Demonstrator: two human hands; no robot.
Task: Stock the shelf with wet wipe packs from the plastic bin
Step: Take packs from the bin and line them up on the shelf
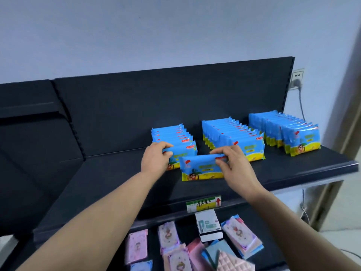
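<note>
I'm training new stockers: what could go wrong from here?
The blue-and-yellow wet wipe pack pinched by the right hand stands offset right of the left row of blue packs, so it might end up crooked. The left hand grips that row's front pack; releasing early could let the upright packs topple forward.

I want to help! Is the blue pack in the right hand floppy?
Probably soft, not stiff: the pack looks puffy where the right hand pinches it. Likely tips alone; shelved packs stand pressed together. Glossy wrap may slip.
</note>
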